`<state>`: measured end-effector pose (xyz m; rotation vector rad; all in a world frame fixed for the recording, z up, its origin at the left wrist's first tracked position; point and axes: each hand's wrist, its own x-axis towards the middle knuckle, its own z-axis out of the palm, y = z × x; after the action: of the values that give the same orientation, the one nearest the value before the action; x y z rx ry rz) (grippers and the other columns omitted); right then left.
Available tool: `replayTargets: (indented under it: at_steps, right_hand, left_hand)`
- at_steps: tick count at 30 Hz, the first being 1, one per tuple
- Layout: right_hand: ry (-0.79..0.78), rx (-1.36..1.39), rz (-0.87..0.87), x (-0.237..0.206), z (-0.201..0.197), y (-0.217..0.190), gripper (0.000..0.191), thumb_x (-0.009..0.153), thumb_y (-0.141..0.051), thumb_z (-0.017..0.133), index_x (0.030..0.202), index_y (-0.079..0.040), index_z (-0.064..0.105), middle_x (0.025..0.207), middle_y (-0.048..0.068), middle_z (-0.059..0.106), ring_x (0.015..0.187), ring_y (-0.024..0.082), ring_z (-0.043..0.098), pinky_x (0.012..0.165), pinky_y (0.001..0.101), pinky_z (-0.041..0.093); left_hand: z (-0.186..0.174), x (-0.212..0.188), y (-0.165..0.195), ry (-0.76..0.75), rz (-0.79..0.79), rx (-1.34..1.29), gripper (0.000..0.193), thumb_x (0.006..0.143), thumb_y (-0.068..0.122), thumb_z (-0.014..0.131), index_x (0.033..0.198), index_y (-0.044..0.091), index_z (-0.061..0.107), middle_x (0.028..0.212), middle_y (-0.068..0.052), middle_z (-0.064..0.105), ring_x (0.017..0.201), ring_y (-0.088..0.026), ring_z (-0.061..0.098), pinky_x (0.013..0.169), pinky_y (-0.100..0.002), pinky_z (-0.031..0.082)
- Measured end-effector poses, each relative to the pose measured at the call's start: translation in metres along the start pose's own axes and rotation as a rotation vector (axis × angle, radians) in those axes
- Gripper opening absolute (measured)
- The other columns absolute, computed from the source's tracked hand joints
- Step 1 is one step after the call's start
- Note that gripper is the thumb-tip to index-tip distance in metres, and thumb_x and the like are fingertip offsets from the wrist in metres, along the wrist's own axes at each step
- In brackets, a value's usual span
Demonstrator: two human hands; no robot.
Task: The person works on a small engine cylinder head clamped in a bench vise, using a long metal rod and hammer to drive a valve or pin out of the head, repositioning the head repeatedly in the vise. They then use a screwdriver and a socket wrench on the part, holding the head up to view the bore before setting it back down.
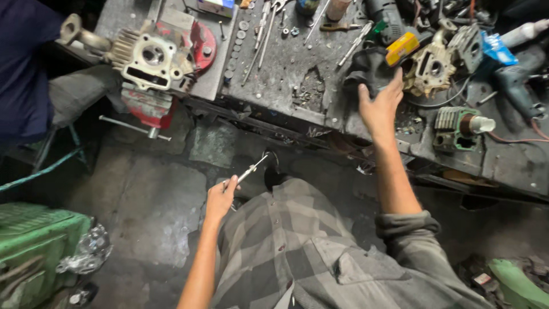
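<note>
2 hands were busy: my left hand [220, 197] gripped a thin metal tool [251, 170] low by my shirt, my right hand [380, 106] lay spread open on a dark rag [366, 66] on the workbench [286, 63]; I judged the engine part [429, 68] beside it untouched

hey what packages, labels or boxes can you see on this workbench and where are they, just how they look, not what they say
Small box: top edge of the bench, behind the red vise; rectangular, pale with purple and green.
Yellow packet: upper right, just above the right hand; oblong, yellow and orange.
Blue wrapper: far right, beside a white tube; crumpled, bright blue.
</note>
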<state>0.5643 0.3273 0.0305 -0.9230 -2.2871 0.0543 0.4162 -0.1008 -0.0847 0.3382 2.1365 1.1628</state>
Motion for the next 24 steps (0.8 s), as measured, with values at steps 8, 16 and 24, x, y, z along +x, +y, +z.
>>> replayTargets:
  at_steps: [8,16,24]
  right_hand:
    - [-1.276,0.44,0.125,-0.095,0.005,-0.161,0.048,0.105,-0.047,0.047,0.107,-0.009,0.077,0.102,0.014,0.073,0.098,0.032,0.067,0.087,0.0421,0.051]
    - [-1.349,1.206,0.119,-0.122,-0.004,-0.185,0.039,0.096,-0.041,0.066,0.105,-0.005,0.057,0.088,0.0,0.059,0.081,0.009,0.056,0.074,0.0275,0.05]
    - [-1.261,1.122,-0.024,-0.148,-0.003,-0.181,0.023,0.1,-0.023,0.069,0.114,-0.007,0.061,0.082,-0.002,0.059,0.078,0.009,0.055,0.069,0.0287,0.046]
  left_hand:
    - [-0.041,0.005,0.077,0.011,0.358,0.162,0.044,0.094,0.041,0.072,0.075,0.001,0.074,0.054,-0.017,0.053,0.048,-0.021,0.038,0.048,-0.039,0.041]
    - [-0.081,-0.018,0.101,0.04,0.351,0.189,0.042,0.09,0.035,0.077,0.071,-0.001,0.071,0.051,-0.016,0.041,0.048,-0.02,0.031,0.046,-0.04,0.036]
    - [-0.078,-0.026,0.082,0.034,0.316,0.067,0.04,0.092,0.034,0.073,0.072,0.0,0.071,0.048,-0.009,0.042,0.048,-0.008,0.035,0.045,-0.036,0.036]
